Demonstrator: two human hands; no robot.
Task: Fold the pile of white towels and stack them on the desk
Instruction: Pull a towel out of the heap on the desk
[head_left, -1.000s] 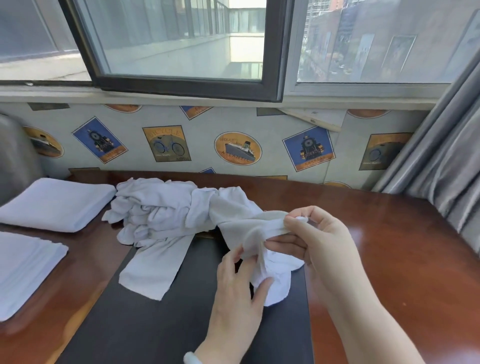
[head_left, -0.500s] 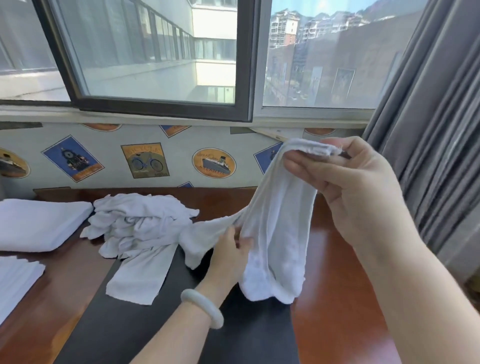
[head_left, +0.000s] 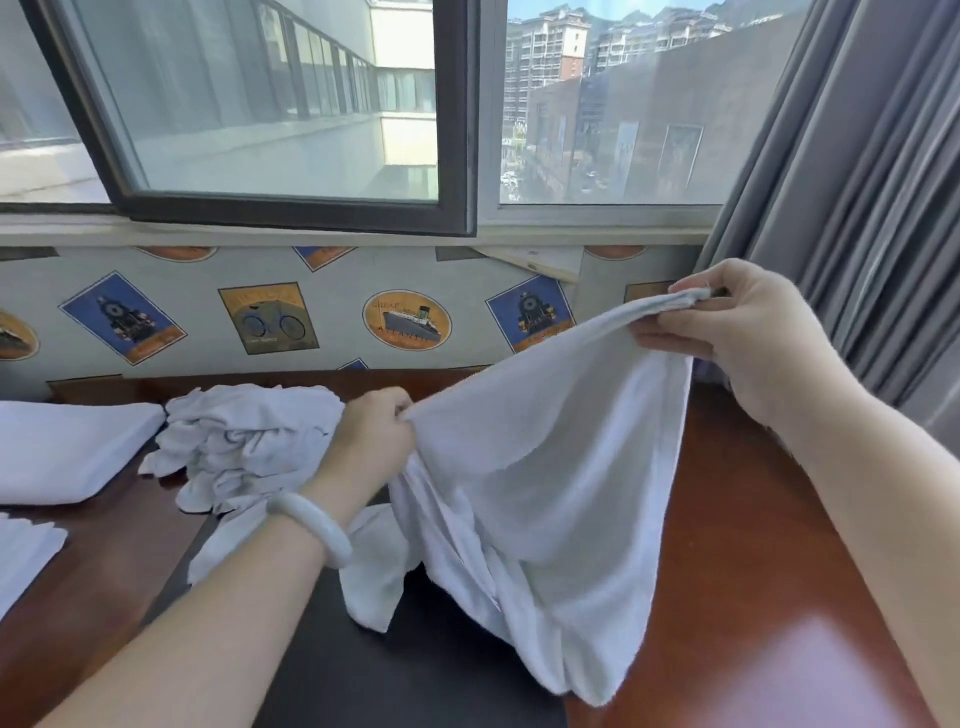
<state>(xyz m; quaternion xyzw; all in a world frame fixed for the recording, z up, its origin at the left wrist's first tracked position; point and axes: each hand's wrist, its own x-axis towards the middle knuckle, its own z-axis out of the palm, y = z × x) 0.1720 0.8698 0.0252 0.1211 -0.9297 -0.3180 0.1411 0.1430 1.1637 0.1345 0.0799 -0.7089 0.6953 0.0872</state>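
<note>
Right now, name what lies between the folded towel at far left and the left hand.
The crumpled towel pile lies there on the desk, in the head view.

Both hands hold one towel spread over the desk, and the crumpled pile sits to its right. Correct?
Not quite. In the head view the pile lies left of the towel; both the left hand and right hand do hold it.

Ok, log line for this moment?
step: towel held up, unfolded | left hand: grips towel edge, low | right hand: pinches towel edge, raised | pile: crumpled on desk | folded towels: left
</note>
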